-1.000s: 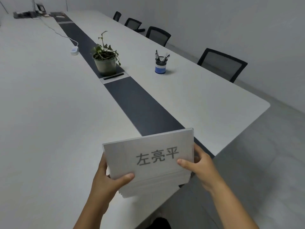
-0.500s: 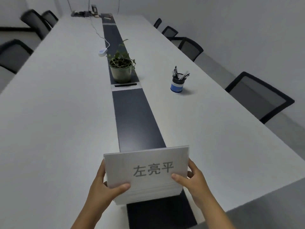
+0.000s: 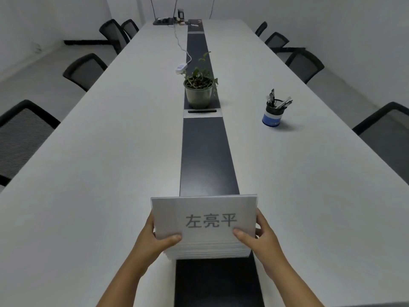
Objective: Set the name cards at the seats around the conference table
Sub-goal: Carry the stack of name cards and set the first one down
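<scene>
Clearly the long white conference table [image 3: 110,173] is filling nearly the whole view, running away from the person toward the far wall, with a dark strip [image 3: 207,156] running down its middle. Black mesh chairs [image 3: 22,138] are standing along both long sides, tucked close to the edges, and each one is marking a seat that will probably need a card. No card is showing at any of those seats, so the task looks to be only starting.

At the near end, the stack of name cards [image 3: 205,218] is being held over the dark strip, tilted so the top face, printed with three characters, is facing the person; likely this is letting them read the name before choosing a seat. Whether the stack's lower edge is resting on the table I cannot tell.

Further up the strip, a potted plant [image 3: 198,91] is sitting just beyond a small cable hatch [image 3: 201,113], and a pen cup [image 3: 273,114] is standing off to the right, well apart from the stack.

The left hand [image 3: 152,238] is gripping the stack's left edge, thumb curled over the front face and fingers hidden behind. The right hand [image 3: 259,235] is mirroring it on the right edge, so the thick pile is staying squared between both.
</scene>
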Tool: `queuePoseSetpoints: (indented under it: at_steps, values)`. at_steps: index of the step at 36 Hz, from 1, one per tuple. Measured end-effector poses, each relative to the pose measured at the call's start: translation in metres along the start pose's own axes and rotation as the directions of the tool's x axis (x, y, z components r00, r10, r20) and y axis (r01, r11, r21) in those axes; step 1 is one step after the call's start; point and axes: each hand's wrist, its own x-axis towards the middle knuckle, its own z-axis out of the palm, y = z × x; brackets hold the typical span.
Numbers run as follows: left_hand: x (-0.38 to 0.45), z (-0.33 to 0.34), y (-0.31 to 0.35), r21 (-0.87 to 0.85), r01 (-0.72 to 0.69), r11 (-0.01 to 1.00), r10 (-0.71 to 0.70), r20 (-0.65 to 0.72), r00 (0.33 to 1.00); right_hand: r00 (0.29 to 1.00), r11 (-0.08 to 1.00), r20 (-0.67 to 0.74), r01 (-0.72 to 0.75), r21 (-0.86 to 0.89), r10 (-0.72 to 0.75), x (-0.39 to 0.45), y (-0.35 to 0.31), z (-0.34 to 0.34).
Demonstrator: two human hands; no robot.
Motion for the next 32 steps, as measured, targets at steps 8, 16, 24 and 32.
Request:
queuePoseSetpoints:
  at_steps: [8,16,24,32]
  values:
    - [-0.001,0.000,0.002,0.044,-0.023,0.999,0.023,-0.002,1.000,0.999,0.998,0.033,-0.012,-0.055,0.014,-0.001,-0.006,-0.001]
    - [0.001,0.003,-0.001,-0.011,-0.082,0.997,0.081,-0.080,0.994,1.000,0.999,-0.015,0.018,-0.029,-0.018,-0.001,-0.003,0.001]
    - [0.029,-0.001,0.012,-0.060,-0.081,0.995,0.077,-0.060,0.995,0.999,0.999,-0.036,0.025,-0.044,-0.026,0.029,-0.012,0.004]
    - [0.104,-0.006,0.041,-0.036,-0.138,0.990,0.136,-0.053,0.989,0.996,0.996,-0.031,0.082,-0.021,-0.082,0.104,-0.041,0.008]
